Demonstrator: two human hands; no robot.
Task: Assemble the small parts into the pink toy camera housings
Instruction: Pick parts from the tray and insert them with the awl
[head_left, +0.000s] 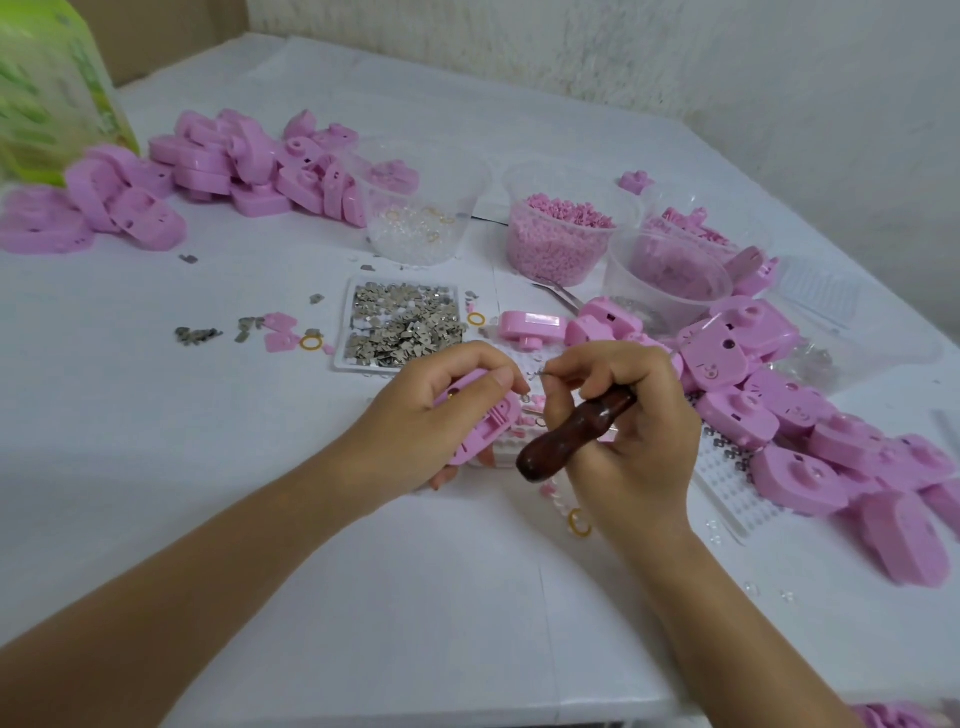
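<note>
Far left on white table (156, 441): green bag (47, 88), then heap of pink housings (218, 161). Loose metal clips (200, 335) scattered nearer. Centre: white tray (342, 358) full of metal clips, clear cup (415, 223) of clear beads behind it. Left hand (415, 421) curled round one pink toy camera housing (480, 423), inner side up, just in front of the tray. Right hand (631, 415) wrapped round dark wooden tool handle (571, 434), fingertips pinching something tiny beside the housing; cannot tell what. Behind: cup of pink small parts (563, 234). Right: second heap of housings (779, 410) against white peg board (727, 488).
</note>
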